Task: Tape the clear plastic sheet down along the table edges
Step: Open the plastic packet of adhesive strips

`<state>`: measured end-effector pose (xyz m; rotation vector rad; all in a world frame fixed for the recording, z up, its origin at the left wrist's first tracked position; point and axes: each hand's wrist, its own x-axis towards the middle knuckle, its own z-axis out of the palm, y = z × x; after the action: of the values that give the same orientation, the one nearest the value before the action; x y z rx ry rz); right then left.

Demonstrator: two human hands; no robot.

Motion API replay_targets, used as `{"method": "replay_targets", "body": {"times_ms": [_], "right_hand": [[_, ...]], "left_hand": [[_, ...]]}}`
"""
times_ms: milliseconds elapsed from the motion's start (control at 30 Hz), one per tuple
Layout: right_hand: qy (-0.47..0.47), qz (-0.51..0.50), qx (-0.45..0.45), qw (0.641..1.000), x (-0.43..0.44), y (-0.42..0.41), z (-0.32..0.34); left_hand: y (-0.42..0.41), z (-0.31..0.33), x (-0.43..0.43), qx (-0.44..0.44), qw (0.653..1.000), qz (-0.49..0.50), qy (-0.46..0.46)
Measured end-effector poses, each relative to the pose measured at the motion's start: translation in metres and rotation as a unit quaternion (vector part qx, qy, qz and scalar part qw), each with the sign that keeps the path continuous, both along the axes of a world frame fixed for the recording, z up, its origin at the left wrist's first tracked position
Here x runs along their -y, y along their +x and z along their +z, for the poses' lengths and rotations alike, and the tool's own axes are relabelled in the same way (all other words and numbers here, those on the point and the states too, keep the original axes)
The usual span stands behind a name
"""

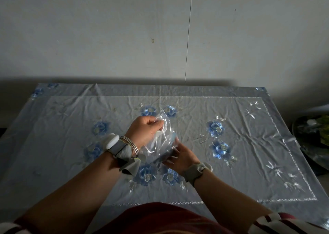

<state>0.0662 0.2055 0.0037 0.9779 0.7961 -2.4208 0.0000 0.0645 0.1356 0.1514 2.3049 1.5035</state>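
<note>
A folded clear plastic sheet [161, 144] is held above the middle of the table [249, 162], which wears a pale cloth with blue embroidered flowers. My left hand [145, 130] pinches the sheet's upper edge between curled fingers and thumb. My right hand [181, 158] grips the lower right side of the bundle from beneath. Both wrists wear bands. No tape is visible.
A bare wall stands right behind the table's far edge. A dark round tray [313, 136] with greenish items sits off the table's right side. A thin cord [188, 38] hangs down the wall.
</note>
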Motion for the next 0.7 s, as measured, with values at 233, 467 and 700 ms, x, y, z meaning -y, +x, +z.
{"method": "replay_targets", "body": {"times_ms": [233,467,700], "right_hand": [[0.223,0.022,-0.025,0.974,-0.003,-0.014,0.016],[0.048,0.009,-0.184,0.982,-0.009,-0.011,0.052],[0.171,0.106,-0.253,0.946,-0.015,0.012,0.092]], "left_hand": [[-0.005,0.018,0.008,-0.108,0.993,0.054,0.002],[0.007,0.023,0.020,0.055,0.969,0.058,0.232],[0.030,0.003,0.036,-0.011,0.967,0.216,0.134]]}}
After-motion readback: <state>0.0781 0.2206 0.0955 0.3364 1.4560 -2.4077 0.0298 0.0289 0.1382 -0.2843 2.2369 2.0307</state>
